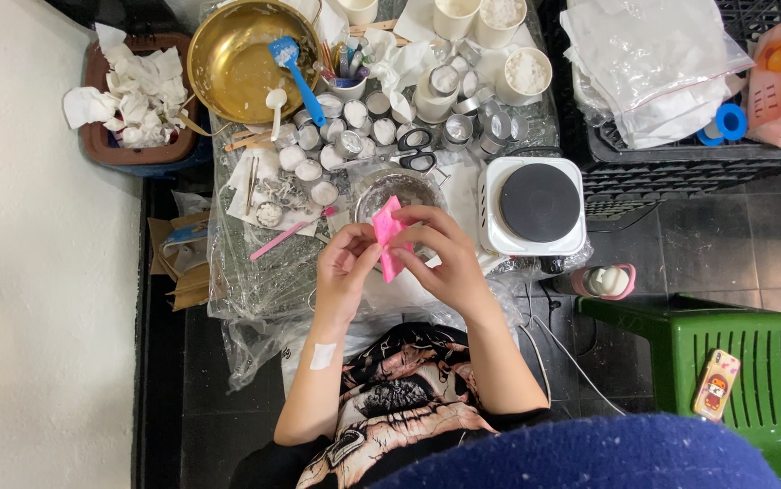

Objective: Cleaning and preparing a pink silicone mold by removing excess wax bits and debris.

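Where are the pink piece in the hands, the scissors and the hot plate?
pink piece (388, 237), head view, middle of its bright face.
scissors (418, 152), head view, black handles.
hot plate (539, 202), head view, centre of the dark round plate.

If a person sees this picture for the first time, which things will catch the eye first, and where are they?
First comes the bright pink piece held between the left hand and the right hand in the middle, above a glass bowl. Next is the big brass bowl at the top left with a blue spoon in it, and the white electric hot plate right of the hands. A green plastic stool with a phone on it stands at the lower right.
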